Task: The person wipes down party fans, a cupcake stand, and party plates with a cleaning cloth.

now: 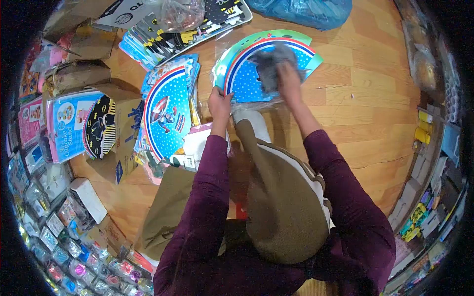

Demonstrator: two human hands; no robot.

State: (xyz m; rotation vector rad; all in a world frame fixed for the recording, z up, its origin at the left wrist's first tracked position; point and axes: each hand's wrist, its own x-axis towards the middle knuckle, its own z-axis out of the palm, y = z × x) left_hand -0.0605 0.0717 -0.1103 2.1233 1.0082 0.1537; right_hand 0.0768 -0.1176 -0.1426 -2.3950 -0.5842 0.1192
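Note:
A fan-shaped blue card with white stars (242, 81) and a red, white and navy curved border lies on the floor in front of me. Beneath it shows a green fan-shaped card (224, 61), with clear plastic around the edges. My left hand (219, 104) pinches the blue card's lower left corner between thumb and fingers. In my right hand (289, 83) is a crumpled grey cloth (269, 66), pressed on the card's face and hiding its middle. Left of my left hand, a similar blue card with a shield-carrying figure (168, 116) rests on a stack of flat packs.
A tray (242, 19) of black and yellow printed pieces stands at the back, beside a blue plastic bag (301, 12). On the left are a cardboard box (118, 133), a cupcake stand pack (66, 126) and many small packets. Shelves of goods line the right.

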